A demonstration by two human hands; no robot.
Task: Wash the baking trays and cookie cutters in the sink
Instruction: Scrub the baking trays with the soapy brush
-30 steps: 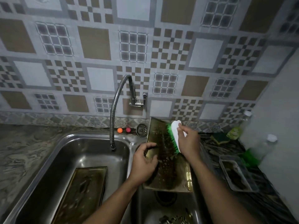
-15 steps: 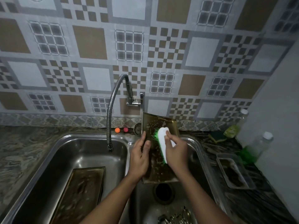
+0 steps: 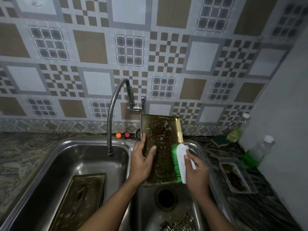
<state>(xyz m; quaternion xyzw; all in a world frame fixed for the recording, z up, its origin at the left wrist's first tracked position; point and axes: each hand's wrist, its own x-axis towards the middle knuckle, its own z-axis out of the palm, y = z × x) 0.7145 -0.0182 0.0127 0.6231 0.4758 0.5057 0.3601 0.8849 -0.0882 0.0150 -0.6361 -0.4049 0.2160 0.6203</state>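
Note:
A gold baking tray (image 3: 162, 130), speckled with soap foam, stands tilted over the right sink basin (image 3: 196, 212). My left hand (image 3: 141, 161) grips its left edge, thumb across the face. My right hand (image 3: 196, 170) holds a white scrub brush (image 3: 180, 161) with green bristles against the tray's lower right edge. A second gold tray (image 3: 80, 200) lies flat in the left basin. Several metal cookie cutters (image 3: 178, 224) lie at the bottom of the right basin, partly cut off by the frame.
A flexible steel faucet (image 3: 110, 124) curves down over the left basin. On the right counter sit a small rectangular tray (image 3: 235, 175), two bottles of green liquid (image 3: 255, 154), and a sponge (image 3: 219, 140). An open drain (image 3: 165, 199) lies below the held tray.
The brush has swept from the tray's middle down to its lower right edge. My left hand still holds the left edge. The view shifted slightly.

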